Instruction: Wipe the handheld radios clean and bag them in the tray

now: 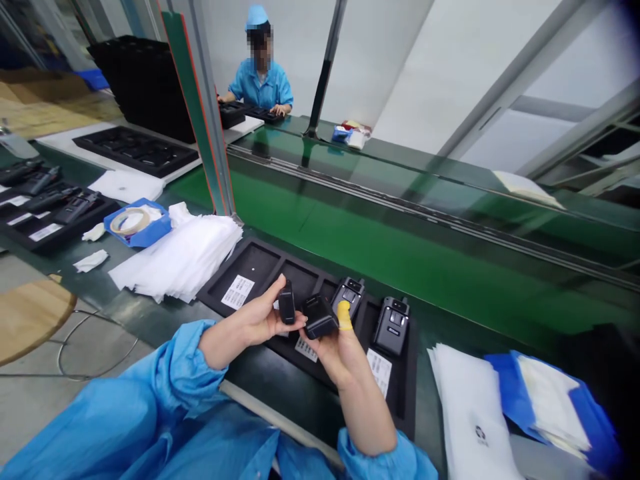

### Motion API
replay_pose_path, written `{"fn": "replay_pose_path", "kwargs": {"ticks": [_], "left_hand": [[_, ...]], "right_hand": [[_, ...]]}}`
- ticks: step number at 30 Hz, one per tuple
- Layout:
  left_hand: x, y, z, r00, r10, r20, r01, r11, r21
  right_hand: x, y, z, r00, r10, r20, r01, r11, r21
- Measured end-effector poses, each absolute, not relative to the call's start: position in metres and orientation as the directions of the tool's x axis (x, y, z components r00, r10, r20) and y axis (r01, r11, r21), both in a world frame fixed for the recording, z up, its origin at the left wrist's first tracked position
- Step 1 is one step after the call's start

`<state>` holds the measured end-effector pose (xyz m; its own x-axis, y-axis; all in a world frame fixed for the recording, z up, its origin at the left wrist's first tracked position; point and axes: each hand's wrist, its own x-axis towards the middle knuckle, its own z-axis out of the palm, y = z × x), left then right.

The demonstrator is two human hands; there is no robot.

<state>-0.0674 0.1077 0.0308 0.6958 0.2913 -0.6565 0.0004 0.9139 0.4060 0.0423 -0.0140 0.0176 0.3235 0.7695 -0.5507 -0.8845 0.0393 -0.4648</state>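
Observation:
Over a black compartment tray (240, 257), my left hand (260, 313) grips a slim black block (287, 303) between thumb and fingers. Close beside it, my right hand (336, 353) holds a thicker black boxy piece (319, 316); a yellow finger cover (345, 315) sits on its thumb. What exactly these two pieces are I cannot make out. Two black handheld devices with stubby tops lie in the tray, one (349, 293) partly behind my right thumb and another (393, 325) in the right compartment. White printed labels (238, 292) lie in the tray.
White bags (185, 257) are piled left of the tray, by a blue bin (140, 223) with tape. More white bags (470, 413) and a blue bag (555, 407) lie right. A green belt (320, 223) runs behind. Across it, a co-worker (263, 80) handles trays.

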Motion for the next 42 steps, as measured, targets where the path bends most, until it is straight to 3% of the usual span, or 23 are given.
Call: {"fn": "replay_pose_path", "kwargs": {"ticks": [6,10,12,16,20,31,42], "left_hand": [[-0.078,0.108,0.04,0.73,0.271,-0.627,0.004,0.916,0.4],[-0.096,0.106,0.055,0.816,0.354,-0.457,-0.124,0.879,0.46],[-0.101,0.104,0.054,0.822,0.404,-0.402,-0.182,0.854,0.488],[-0.096,0.097,0.038,0.728,0.472,-0.498,-0.163,0.824,0.542],[-0.087,0.089,0.026,0.698,0.498,-0.514,-0.159,0.808,0.567],[-0.086,0.08,-0.001,0.771,0.316,-0.553,0.05,0.836,0.547],[-0.085,0.079,-0.003,0.811,0.265,-0.522,0.095,0.82,0.564]], "right_hand": [[0.042,-0.019,0.019,0.327,0.812,-0.484,-0.881,0.077,-0.467],[0.043,-0.032,0.026,0.368,0.852,-0.373,-0.844,0.139,-0.517],[0.041,-0.035,0.026,0.404,0.823,-0.399,-0.834,0.153,-0.53],[0.031,-0.029,0.018,0.485,0.698,-0.526,-0.832,0.184,-0.523],[0.016,-0.022,0.013,0.445,0.701,-0.557,-0.859,0.159,-0.486],[-0.006,-0.012,0.013,0.19,0.809,-0.556,-0.956,0.022,-0.294],[-0.006,-0.013,0.002,0.22,0.814,-0.537,-0.948,0.048,-0.315]]}}
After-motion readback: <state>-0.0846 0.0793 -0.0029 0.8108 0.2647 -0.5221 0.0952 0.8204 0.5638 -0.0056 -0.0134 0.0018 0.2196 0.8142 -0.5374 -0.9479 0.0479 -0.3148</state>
